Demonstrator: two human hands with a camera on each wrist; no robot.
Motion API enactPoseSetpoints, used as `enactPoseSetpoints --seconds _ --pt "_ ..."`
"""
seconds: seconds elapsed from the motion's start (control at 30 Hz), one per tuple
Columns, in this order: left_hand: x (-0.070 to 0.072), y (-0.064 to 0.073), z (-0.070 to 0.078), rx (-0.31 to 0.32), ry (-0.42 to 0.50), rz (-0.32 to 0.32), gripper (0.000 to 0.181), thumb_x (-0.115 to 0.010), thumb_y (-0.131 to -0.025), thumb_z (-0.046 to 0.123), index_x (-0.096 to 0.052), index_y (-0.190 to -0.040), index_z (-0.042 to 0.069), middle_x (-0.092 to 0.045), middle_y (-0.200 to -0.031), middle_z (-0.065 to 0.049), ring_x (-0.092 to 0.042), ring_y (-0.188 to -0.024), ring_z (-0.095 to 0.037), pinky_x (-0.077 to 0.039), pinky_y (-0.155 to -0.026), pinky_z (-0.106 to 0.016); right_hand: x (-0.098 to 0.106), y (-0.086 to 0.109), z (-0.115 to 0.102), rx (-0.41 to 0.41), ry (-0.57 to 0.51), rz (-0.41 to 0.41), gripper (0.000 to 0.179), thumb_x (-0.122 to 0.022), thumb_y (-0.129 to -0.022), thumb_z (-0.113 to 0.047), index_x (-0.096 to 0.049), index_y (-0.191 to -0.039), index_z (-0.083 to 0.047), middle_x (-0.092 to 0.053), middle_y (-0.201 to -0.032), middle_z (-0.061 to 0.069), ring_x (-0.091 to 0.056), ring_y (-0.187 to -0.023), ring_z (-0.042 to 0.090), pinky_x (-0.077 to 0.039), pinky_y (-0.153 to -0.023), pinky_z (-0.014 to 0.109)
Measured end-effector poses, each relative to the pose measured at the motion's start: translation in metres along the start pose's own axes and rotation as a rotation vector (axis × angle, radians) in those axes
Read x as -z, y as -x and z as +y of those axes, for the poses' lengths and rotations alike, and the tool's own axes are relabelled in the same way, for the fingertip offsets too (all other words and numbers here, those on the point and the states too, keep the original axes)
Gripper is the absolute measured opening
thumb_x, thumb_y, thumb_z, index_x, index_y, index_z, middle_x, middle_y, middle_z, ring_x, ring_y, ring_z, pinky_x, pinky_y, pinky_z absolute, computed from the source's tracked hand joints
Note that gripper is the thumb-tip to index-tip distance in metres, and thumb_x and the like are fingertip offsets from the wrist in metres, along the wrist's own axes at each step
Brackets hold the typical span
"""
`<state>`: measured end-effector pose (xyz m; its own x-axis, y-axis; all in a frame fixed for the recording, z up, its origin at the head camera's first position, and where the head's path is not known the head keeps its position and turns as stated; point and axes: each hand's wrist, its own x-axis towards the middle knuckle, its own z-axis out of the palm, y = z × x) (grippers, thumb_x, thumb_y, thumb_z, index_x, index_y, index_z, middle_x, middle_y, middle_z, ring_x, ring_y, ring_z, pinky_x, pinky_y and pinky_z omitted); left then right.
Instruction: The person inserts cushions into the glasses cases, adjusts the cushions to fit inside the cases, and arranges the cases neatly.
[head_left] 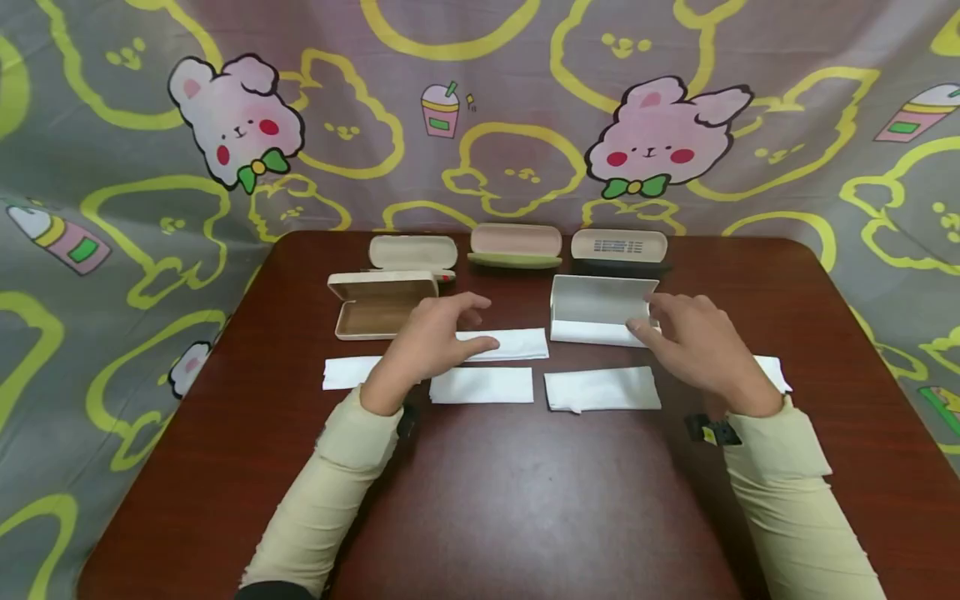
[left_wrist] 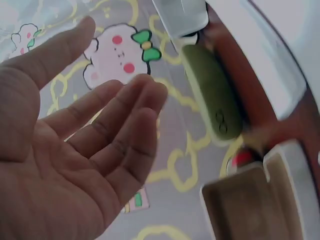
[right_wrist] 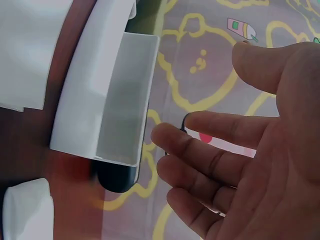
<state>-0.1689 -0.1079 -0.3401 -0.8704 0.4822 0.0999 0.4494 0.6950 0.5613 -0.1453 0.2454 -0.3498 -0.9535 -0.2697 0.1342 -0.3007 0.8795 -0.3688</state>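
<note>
Both hands are over the table with relaxed fingers and nothing in them. My left hand [head_left: 435,337] hovers beside an open spectacle case [head_left: 356,287] with a tan inside, and above a folded white cloth [head_left: 517,342]. In the left wrist view its palm and loosely bent fingers [left_wrist: 120,150] show. My right hand [head_left: 701,346] is at the right end of an open white spectacle case [head_left: 603,298] with a grey inside and a white strip along its front. In the right wrist view, the fingers stand apart from that case [right_wrist: 127,100], thumb spread.
Behind stand three more open spectacle cases: a cream one [head_left: 412,252], a green one with pink lining [head_left: 516,242] and a dark one with a printed lid [head_left: 618,246]. White cloths [head_left: 482,386] lie in front, one partly behind the right wrist [head_left: 772,373]. A patterned curtain [head_left: 517,100] hangs behind.
</note>
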Motion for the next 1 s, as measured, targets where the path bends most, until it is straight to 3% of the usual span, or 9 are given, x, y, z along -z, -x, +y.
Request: enactPoseSetpoints --seconds 0.17,0.37,0.5,0.77,0.87,1.0 --pt "-0.016 -0.008 0.007 0.004 0.096 -0.040 0.044 -0.084 -0.085 0.022 -0.068 -0.121 0.003 -0.072 -0.096 -0.008 -0.067 -0.082 -0.017 -0.053 -0.075 -0.032 -0.004 0.004 0.002 -0.025 -0.058 -0.057 0.055 -0.060 -0.101 -0.039 -0.060 -0.130 0.007 -0.071 -0.103 0.020 -0.064 -0.088 0.031 -0.050 -0.073 0.052" --pt "-0.038 -0.018 0.018 0.006 0.093 -0.116 0.041 -0.086 -0.083 0.023 -0.072 -0.115 0.002 -0.071 -0.086 0.000 -0.064 -0.077 -0.011 -0.050 -0.069 -0.027 -0.008 0.008 0.004 -0.066 -0.076 -0.109 0.047 -0.063 -0.100 -0.035 -0.063 -0.127 0.004 -0.072 -0.092 0.011 -0.066 -0.084 0.027 -0.052 -0.072 0.050" --pt "-0.051 -0.022 0.024 0.000 0.084 -0.158 0.038 -0.086 -0.083 0.022 -0.073 -0.112 0.002 -0.069 -0.081 0.003 -0.063 -0.075 -0.010 -0.050 -0.069 -0.027 -0.012 0.010 0.006 -0.048 -0.080 -0.119 0.037 -0.066 -0.098 -0.030 -0.068 -0.118 0.002 -0.071 -0.084 0.005 -0.065 -0.080 0.024 -0.051 -0.070 0.049" --pt "-0.074 -0.029 0.036 -0.036 0.007 -0.213 0.032 -0.084 -0.084 0.023 -0.074 -0.108 0.005 -0.067 -0.076 0.006 -0.062 -0.073 -0.006 -0.050 -0.076 -0.027 -0.023 0.019 0.011 0.024 -0.047 -0.144 0.020 -0.071 -0.094 -0.018 -0.073 -0.106 -0.002 -0.073 -0.092 0.006 -0.068 -0.088 0.030 -0.051 -0.078 0.052" --pt "-0.081 -0.031 0.041 -0.035 -0.034 -0.230 0.029 -0.082 -0.087 0.023 -0.075 -0.109 0.006 -0.066 -0.074 0.006 -0.061 -0.072 -0.007 -0.050 -0.076 -0.029 -0.027 0.021 0.012 0.038 -0.035 -0.157 0.014 -0.072 -0.092 -0.013 -0.074 -0.102 -0.004 -0.072 -0.090 0.004 -0.066 -0.084 0.026 -0.051 -0.076 0.050" --pt "-0.090 -0.032 0.047 -0.037 -0.125 -0.237 0.022 -0.082 -0.086 0.025 -0.077 -0.101 0.010 -0.062 -0.069 0.007 -0.061 -0.071 -0.009 -0.051 -0.074 -0.031 -0.032 0.024 0.014 0.051 -0.010 -0.157 0.011 -0.073 -0.088 -0.008 -0.073 -0.099 -0.005 -0.061 -0.069 -0.003 -0.054 -0.066 0.018 -0.046 -0.063 0.041"
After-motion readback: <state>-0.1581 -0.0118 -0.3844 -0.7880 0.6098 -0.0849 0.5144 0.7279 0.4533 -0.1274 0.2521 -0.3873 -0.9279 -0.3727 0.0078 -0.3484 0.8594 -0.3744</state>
